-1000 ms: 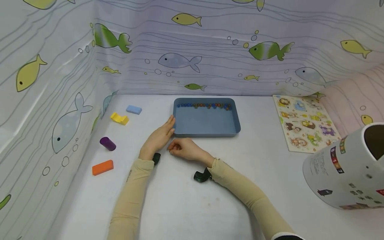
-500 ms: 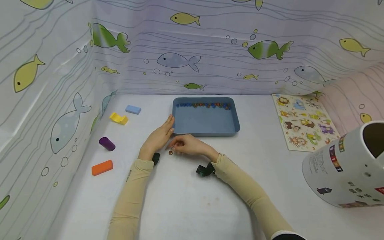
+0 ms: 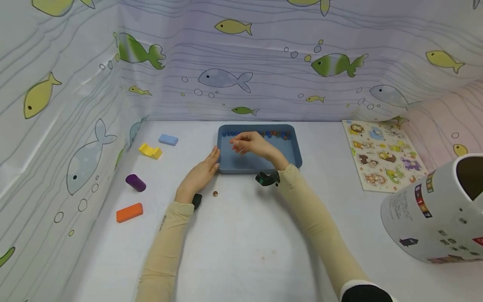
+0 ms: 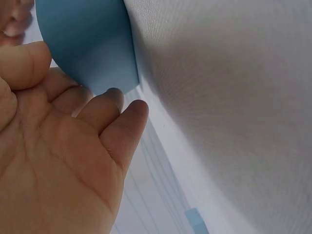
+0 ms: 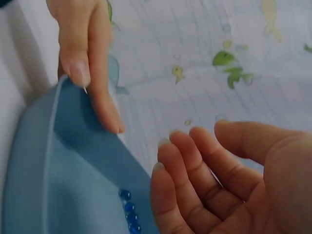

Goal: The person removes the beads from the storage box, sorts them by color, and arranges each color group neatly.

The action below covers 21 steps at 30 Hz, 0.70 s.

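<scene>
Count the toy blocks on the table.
4, all left of the tray: from back to front, blue block, yellow block, purple cylindrical block, orange block. The sleeves could hide more.

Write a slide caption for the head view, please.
Left hand at a blue tray, right hand above it, marbles along its far side, another marble on the table.

The tray (image 3: 234, 161) is dusty blue, marbles (image 5: 129, 207) in it are deep blue mixed with reddish-orange, and the loose marble (image 3: 215, 193) looks coppery brown. Beige sleeves (image 3: 162, 243). Blocks (image 3: 129, 212) in orange, purple, yellow, light blue. Curtain (image 3: 279, 92) is pale lilac, all wavy lines plus green, yellow and greyish-blue fish (image 3: 336, 64).
</scene>
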Available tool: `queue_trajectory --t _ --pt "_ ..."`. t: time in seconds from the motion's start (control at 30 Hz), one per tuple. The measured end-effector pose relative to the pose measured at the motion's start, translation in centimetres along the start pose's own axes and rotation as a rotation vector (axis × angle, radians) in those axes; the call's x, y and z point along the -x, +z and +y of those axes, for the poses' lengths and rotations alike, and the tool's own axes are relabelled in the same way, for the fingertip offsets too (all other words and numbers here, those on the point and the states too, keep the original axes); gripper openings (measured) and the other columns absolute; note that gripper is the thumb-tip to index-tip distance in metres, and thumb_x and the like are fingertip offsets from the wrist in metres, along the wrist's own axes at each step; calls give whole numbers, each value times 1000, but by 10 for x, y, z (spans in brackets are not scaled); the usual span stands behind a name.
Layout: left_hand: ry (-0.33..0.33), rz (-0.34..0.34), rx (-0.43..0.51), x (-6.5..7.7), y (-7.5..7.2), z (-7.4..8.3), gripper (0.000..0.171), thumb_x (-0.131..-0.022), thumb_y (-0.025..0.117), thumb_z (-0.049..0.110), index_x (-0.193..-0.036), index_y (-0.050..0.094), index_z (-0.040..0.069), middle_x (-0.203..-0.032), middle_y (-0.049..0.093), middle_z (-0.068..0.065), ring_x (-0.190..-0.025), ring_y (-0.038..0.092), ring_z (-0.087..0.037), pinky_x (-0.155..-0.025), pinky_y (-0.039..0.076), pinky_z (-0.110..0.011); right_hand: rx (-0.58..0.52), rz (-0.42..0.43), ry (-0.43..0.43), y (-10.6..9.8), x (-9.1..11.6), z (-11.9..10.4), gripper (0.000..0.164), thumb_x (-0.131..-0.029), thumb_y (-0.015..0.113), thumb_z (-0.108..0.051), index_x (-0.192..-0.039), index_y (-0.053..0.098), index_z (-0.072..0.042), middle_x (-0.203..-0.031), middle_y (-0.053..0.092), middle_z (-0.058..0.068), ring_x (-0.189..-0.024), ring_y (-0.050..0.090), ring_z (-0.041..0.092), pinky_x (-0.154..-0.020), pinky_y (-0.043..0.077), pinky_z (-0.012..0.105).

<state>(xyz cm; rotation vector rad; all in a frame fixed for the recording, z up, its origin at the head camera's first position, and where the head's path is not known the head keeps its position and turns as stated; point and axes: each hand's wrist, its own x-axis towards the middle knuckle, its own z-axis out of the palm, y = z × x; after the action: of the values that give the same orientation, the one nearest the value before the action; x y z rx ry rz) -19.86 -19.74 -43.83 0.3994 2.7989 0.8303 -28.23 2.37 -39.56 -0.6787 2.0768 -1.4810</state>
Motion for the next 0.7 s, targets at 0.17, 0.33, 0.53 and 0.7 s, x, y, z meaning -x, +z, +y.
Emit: queue_trajectory --t 0.17,0.33,0.53,0.7 --pt "8 3 -4 2 -1 0 56 -107 32 25 -155 12 5 -164 3 -9 -150 17 -31 -123 19 -47 -41 105 79 -4 -27 8 37 -103 48 -18 -131 56 4 -122 62 27 -110 62 37 -97 54 46" --pt "14 8 -5 2 1 0 56 -107 33 24 -155 12 6 -164 4 -10 -150 17 -31 -123 19 -47 -128 166 160 2 -53 25 37 -103 47 -16 -133 55 4 -129 60 24 -117 61 36 -97 54 41" --pt "10 -3 2 3 1 1 56 -107 31 25 -156 11 8 -165 3 -7 -150 17 -28 -123 20 -46 -210 253 225 14 -70 37 38 -102 47 -12 -138 51 2 -138 56 19 -124 57 30 -101 53 37" --pt "-3 -7 5 4 -1 1 56 -107 32 25 -156 11 8 -165 2 -6 -150 17 -28 -123 20 -46 -240 296 238 18 -77 37 39 -103 46 -11 -139 50 0 -139 55 18 -124 58 28 -101 53 33"
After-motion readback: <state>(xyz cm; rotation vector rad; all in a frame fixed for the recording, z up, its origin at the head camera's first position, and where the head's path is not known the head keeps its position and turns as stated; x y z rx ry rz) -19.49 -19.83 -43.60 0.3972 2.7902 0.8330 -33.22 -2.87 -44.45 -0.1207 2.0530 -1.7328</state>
